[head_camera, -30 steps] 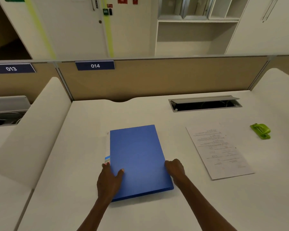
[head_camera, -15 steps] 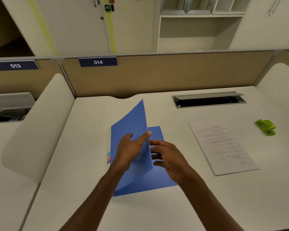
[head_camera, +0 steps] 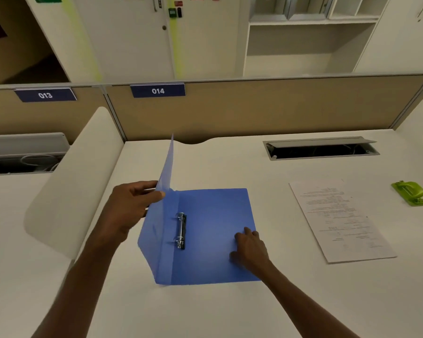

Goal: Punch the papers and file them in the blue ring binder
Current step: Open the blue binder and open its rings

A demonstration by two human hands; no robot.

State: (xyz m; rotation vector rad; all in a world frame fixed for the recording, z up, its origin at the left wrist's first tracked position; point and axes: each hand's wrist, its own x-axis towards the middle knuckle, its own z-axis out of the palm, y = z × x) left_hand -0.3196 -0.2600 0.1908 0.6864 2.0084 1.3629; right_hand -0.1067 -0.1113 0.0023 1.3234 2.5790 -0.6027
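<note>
Head view: blue ring binder lies mid-worktop; my left hand pinches its raised front cover, right hand presses flat, fingers spread. I'd lay the cover fully down. Papers and green punch wait rightward.

Ring binder lies open mid-worktop, ring mechanism near its left side. Front cover stands upright at left, left hand on it. Right hand rests on the binder's near-right part. Papers right of binder, apart. Hole punch further right. Cable tray far right, partition behind.
</note>
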